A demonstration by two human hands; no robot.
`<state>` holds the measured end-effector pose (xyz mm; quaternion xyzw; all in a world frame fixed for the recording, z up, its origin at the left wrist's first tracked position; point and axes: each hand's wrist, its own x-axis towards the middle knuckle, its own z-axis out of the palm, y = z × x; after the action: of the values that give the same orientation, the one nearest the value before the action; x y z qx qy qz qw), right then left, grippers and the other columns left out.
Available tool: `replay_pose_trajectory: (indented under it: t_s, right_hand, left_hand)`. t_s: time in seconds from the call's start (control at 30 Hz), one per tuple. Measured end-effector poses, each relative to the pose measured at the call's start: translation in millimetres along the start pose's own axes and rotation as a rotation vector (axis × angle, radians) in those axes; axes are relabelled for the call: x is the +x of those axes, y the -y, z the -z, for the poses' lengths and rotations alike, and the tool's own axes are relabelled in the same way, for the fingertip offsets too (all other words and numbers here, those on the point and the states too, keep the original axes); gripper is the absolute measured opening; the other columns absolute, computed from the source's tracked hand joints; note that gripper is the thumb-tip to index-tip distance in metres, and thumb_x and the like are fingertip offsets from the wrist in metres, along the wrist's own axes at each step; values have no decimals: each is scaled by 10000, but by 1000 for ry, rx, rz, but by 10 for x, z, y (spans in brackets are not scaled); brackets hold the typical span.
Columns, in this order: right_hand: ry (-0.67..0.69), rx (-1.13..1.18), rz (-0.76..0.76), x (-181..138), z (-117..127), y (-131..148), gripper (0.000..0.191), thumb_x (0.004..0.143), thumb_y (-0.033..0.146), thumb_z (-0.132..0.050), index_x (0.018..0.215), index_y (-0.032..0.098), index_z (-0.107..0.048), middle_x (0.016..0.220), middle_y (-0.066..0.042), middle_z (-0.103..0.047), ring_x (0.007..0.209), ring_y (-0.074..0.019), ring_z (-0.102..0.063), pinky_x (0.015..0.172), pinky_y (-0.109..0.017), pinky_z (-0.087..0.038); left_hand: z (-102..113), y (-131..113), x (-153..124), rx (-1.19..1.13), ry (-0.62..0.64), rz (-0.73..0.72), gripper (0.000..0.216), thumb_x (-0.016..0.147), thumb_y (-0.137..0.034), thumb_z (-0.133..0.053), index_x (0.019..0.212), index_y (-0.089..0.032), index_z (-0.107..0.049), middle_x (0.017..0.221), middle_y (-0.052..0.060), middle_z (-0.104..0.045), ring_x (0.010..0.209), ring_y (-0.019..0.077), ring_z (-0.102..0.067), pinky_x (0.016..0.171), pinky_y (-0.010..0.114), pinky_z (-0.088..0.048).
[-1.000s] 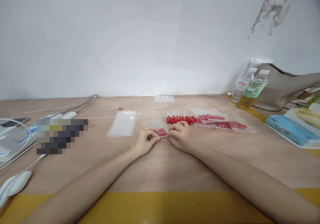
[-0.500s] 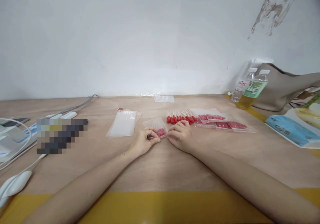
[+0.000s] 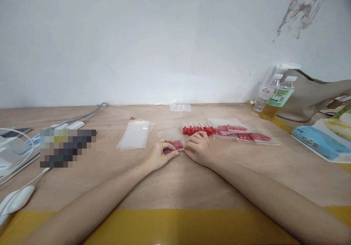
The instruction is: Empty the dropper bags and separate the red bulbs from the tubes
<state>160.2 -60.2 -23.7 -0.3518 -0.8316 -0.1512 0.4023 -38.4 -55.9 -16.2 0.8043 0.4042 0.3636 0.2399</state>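
Grip: the left hand [image 3: 158, 154] and the right hand [image 3: 197, 148] both pinch the near edge of one small bag [image 3: 172, 139]. Fingers are clamped on the bag from both sides.
Small bag: clear, thin, shiny plastic, flat on the counter [image 3: 175, 186]. Little red-tipped sticks [image 3: 175, 144] sit inside at its near end. It lies in the middle of the counter, between the two hands.
Left hand: fingers curled in, thumb on top, knuckles up. The bare arm runs back to the lower left.
Right hand: fingers bent down on the bag's right corner. The bare arm runs back to the lower right.
Counter: smooth light brown wood with a yellow strip along the near edge.
Loose sticks [image 3: 197, 129]: a row with red tips, just behind the right hand.
Filled bags [image 3: 242, 132]: clear, flat, with red inside, to the right of the loose sticks.
Empty bags [image 3: 135, 134]: a clear flat pile, left of the small bag.
Bottles [image 3: 274, 97]: two plastic ones, far right by the wall.
Cables [image 3: 82, 117]: grey, far left.
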Motion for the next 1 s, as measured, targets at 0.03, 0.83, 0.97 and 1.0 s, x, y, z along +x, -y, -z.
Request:
replay_pose_trajectory:
  t_s: [0.03,0.83,0.97,1.0]
  right_hand:
    - [2,-2,3,-2,0,-1,100,747,172,-556,651,194,-574,705,30,-623,727,-116,-491,821,-342,-258]
    - [6,14,23,6,19,3,121,772,190,-523,670,207,-587,731,15,-617,769,-131,-483,838,-353,-251]
    - [-7,-15,21,-2,-1,3,121,765,182,-523,657,200,-576,718,17,-613,766,-128,-480,833,-347,-250]
    - [-6,-21,11,-5,-7,1,111,756,183,-533,653,196,-571,717,17,-612,769,-128,-481,832,-347,-250]
  left_hand:
    - [-6,-22,6,16,13,-32,129,717,-315,-634,741,-197,-679,970,56,-591,916,188,-560,787,319,-458]
    - [-115,-90,118,52,-9,-87,123,748,-207,-557,669,-188,-648,886,41,-607,882,169,-551,782,314,-448]
    - [-116,-81,120,45,-4,-71,125,748,-211,-555,673,-188,-652,889,44,-608,878,169,-555,766,307,-454]
    - [-116,-81,120,49,-12,-70,122,745,-212,-558,674,-188,-654,887,44,-609,878,169,-555,771,309,-453]
